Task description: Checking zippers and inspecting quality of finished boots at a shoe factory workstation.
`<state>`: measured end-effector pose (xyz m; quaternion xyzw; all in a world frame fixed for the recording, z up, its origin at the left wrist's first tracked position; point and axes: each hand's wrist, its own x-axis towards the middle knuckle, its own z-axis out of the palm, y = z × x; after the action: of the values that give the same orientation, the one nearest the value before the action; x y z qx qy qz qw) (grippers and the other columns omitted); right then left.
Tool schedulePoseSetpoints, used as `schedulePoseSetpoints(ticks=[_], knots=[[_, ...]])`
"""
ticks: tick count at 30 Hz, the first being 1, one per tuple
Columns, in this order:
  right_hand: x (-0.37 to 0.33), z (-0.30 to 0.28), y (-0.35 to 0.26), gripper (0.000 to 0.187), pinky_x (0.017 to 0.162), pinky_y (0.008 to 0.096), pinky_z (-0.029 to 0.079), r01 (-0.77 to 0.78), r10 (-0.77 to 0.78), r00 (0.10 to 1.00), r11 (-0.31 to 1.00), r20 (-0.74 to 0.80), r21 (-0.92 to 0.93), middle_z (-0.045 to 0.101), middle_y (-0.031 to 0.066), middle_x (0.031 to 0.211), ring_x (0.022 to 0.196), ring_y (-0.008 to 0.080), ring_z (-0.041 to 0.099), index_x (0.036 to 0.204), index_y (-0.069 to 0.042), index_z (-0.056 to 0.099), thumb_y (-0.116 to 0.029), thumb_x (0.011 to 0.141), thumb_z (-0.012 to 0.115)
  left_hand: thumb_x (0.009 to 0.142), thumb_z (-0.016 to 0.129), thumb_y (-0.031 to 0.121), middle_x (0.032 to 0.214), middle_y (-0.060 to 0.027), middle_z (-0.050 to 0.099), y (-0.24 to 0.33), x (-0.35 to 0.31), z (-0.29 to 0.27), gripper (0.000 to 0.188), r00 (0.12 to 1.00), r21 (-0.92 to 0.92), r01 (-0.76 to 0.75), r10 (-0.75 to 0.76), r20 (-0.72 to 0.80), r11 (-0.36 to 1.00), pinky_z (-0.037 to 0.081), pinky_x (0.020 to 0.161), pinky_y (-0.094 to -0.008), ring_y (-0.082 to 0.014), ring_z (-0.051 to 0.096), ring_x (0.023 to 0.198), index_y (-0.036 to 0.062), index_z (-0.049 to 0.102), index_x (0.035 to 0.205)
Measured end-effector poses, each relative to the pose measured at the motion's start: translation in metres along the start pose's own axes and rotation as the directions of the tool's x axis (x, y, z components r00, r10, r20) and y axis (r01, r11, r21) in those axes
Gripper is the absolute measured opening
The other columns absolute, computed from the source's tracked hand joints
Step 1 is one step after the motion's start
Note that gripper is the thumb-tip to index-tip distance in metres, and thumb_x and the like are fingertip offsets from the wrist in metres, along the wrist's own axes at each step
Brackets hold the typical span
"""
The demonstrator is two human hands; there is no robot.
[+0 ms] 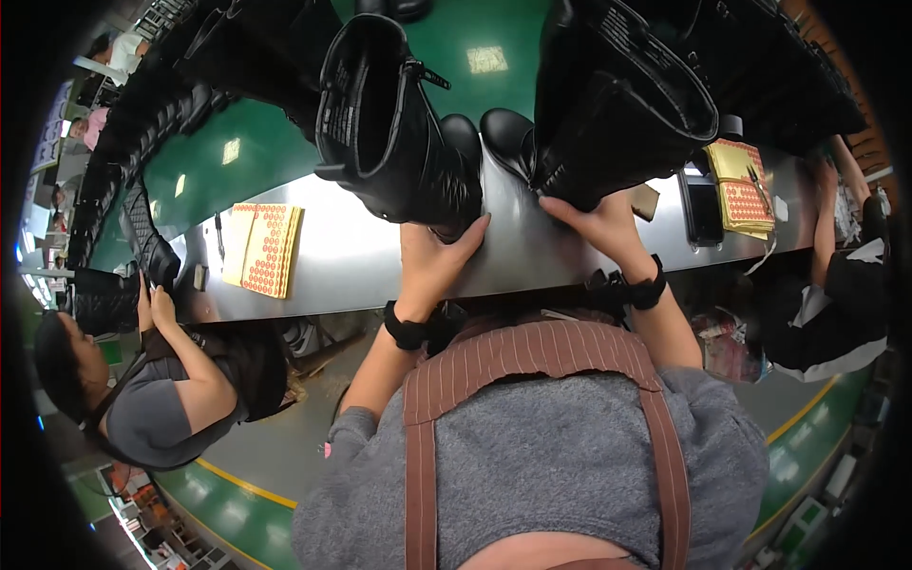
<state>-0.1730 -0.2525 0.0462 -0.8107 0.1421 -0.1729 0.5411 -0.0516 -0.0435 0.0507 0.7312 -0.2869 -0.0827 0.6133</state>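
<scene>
Two tall black boots stand upright before me at the metal table, their open tops toward me. My left hand [439, 261] is closed round the heel end of the left boot [418, 157], thumb along its side; the other fingers are partly hidden. A small strap with a buckle sticks out from that boot's shaft. My right hand [600, 228] grips the lower back of the right boot [608, 123], its thumb pointing inward and its fingers mostly behind the boot. The two toes point away from me and nearly meet in the middle. Both my wrists wear black bands.
Red-and-yellow sticker sheets [264, 249] lie left on the metal table [532, 256]. A second sticker stack [743, 195] and a black phone [703, 209] lie right. More black boots [152, 142] line the green surface [275, 142]. Co-workers sit left [161, 399] and right [826, 313].
</scene>
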Motion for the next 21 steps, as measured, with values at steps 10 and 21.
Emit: schedulePoseSetpoints(ticks=[10,21], knots=[[0.006,-0.006,0.001,0.045,0.083,0.0297,0.049,-0.08,0.081,0.997,0.992,0.012,-0.103,0.067,0.0113,0.106,0.092,0.0187,0.064,0.111,0.002,0.063,-0.02,0.075,0.078,0.08,0.074,0.014,0.106,-0.009,0.065,-0.018,-0.003,-0.016,0.041,0.972,-0.101,0.213,-0.201,0.12,0.972,0.048,0.084,-0.0302,-0.0176,0.061,0.094,-0.0025,0.058,0.114],[-0.016,0.022,-0.018,0.038,0.1,0.0368,0.044,-0.169,0.21,0.973,0.35,0.098,0.921,0.062,0.0116,0.12,0.111,0.0214,0.059,0.121,0.003,0.056,-0.022,0.091,0.055,0.09,0.056,0.027,0.125,-0.0152,0.058,0.005,-0.007,-0.017,0.045,0.893,-0.806,0.45,-0.208,0.399,0.385,0.041,0.103,-0.0448,-0.0275,0.056,0.117,-0.0015,0.054,0.124]])
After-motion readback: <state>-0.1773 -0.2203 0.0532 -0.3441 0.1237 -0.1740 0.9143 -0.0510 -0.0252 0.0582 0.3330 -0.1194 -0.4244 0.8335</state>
